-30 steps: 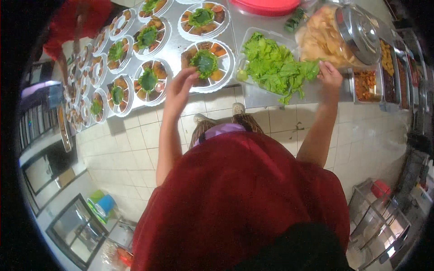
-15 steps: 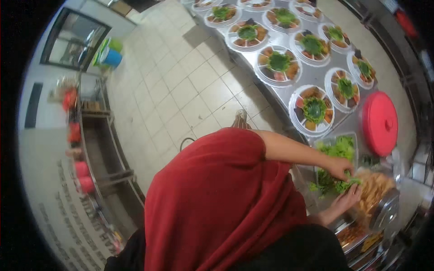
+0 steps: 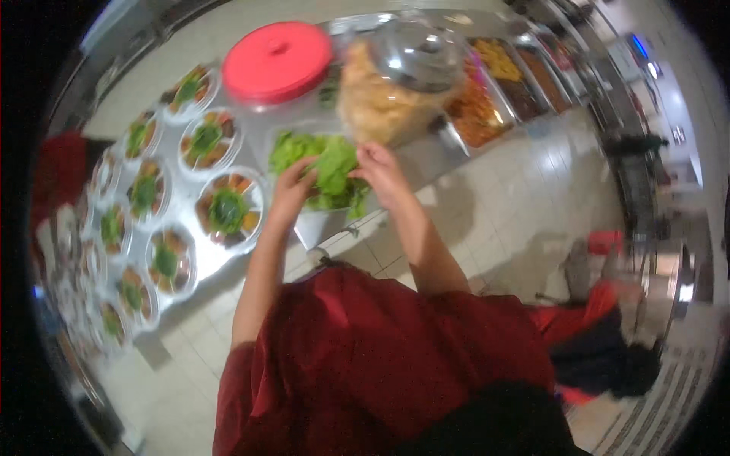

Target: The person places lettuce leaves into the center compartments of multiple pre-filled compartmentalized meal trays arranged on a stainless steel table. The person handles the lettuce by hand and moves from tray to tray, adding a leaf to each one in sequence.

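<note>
Both hands are raised over a heap of green lettuce (image 3: 293, 150) in a clear tub near the table's front edge. A broad lettuce leaf (image 3: 334, 163) is stretched between them. My left hand (image 3: 295, 185) pinches the leaf's left side. On the other side, my right hand (image 3: 382, 176) has its fingers closed at the leaf's right edge; the exact fingertip contact is blurred. Just beyond my right hand stands a clear bag of light-brown crackers (image 3: 374, 102).
Round divided plates, the closest one (image 3: 228, 210) topped with lettuce, fill the table to the left. A red lidded container (image 3: 277, 61) stands behind the tub. A shiny metal lid (image 3: 420, 55) sits by the crackers. Metal food trays (image 3: 479, 114) line the right.
My view has swung to the right, bringing the food trays into sight. Both hands stay at the lettuce; they are now farther apart, with a larger leaf showing between them.
</note>
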Tool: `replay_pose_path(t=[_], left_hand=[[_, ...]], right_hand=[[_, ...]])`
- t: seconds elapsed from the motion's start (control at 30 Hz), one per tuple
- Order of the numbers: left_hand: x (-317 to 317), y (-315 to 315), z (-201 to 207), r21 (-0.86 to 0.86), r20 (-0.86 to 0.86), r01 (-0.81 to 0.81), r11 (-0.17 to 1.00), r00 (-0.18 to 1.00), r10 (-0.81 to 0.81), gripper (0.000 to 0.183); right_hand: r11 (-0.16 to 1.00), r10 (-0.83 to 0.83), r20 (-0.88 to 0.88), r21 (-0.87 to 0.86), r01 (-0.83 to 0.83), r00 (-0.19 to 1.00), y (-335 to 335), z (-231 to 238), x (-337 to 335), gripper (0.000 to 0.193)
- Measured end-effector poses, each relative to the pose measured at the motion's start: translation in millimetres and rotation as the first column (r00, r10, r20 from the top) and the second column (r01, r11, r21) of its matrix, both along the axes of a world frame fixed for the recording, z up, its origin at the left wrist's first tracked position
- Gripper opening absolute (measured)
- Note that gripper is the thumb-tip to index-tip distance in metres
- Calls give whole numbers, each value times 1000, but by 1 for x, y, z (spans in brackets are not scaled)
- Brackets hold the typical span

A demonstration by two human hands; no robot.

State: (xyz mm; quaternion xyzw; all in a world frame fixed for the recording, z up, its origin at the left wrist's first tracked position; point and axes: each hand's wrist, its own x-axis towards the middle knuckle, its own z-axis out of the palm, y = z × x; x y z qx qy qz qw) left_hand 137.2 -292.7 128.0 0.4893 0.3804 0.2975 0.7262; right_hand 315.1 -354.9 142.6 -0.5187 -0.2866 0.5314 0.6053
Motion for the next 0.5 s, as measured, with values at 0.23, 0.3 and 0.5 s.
replay_pose_path(t=[0.23,0.3,0.5], left_hand=[[38,-17,18,-207,86,190,960,981,-175,54],[44,-16,-1,-28,-124,244,969,961,-246,68],[49,-12,16,136,-299,286,948,924,-236,70]], right_hand=[[954,-279,-268,-185,235,922,-27,36,-7,23],[997,-72,-202,-40,65,977,-32,13,2,21],[999,-21,-52,25,23,998,-40,9,15,18]])
